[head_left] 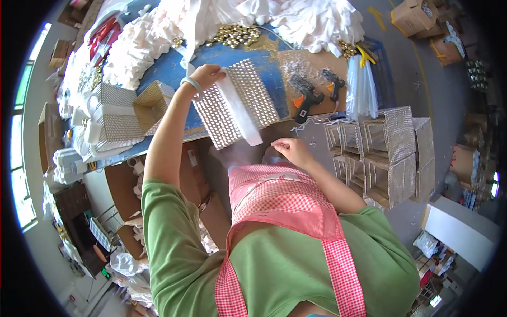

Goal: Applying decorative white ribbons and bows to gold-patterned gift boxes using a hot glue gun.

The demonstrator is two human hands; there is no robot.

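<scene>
My left hand (207,75) is closed on the upper edge of a silver studded box (259,92), near the end of a white fabric band (235,103). The band runs along the middle of the box and its lower end reaches past the near edge. A white bracelet sits on my left wrist. Just right of the band's lower end, my right hand (293,150) is apart from the box, thumb and fingers pinched together. Anything between those fingertips is too small to make out.
Two glue guns (307,100) lie on a cardboard sheet beside clear glue sticks (362,90). White fabric (142,53) and gold beads (235,36) cover the blue table's far side. Silver boxes (391,158) are stacked at right; others (119,108) stand left.
</scene>
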